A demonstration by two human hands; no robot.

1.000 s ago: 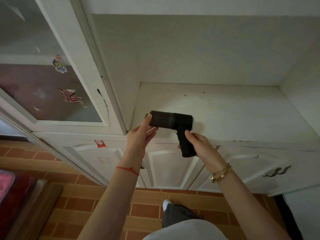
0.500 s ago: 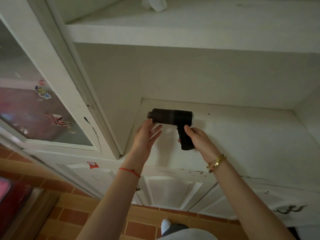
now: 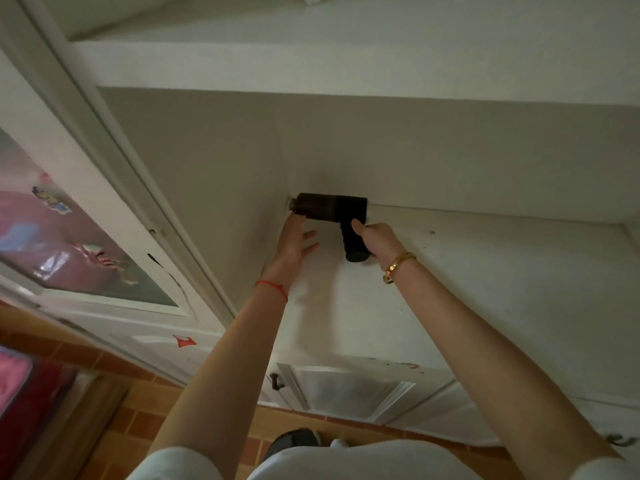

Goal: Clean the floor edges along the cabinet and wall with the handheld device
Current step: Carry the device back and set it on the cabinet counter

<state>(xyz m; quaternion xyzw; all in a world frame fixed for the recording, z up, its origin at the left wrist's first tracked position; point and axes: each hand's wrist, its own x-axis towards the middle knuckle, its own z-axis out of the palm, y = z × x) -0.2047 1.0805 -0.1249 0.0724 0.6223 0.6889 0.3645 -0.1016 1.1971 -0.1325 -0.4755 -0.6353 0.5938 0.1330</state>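
A black pistol-shaped handheld device (image 3: 329, 207) lies along the back of the white cabinet's countertop (image 3: 485, 289), its nozzle pointing left into the back-left corner of the recess. My right hand (image 3: 372, 237) is closed around its handle. My left hand (image 3: 298, 242) has its fingers spread, and its fingertips touch the underside of the barrel near the nozzle. The orange tiled floor (image 3: 138, 424) shows at the bottom.
A glass cabinet door with stickers (image 3: 79, 244) stands at the left. White lower doors (image 3: 349, 389) with dark handles run below the counter. A shelf (image 3: 346, 67) hangs over the recess. A pink and red object (image 3: 24, 389) lies on the floor at the left.
Both hands have carried the device deeper into the recess, from the counter's front to the back-left corner. The view has tilted upward and closer.
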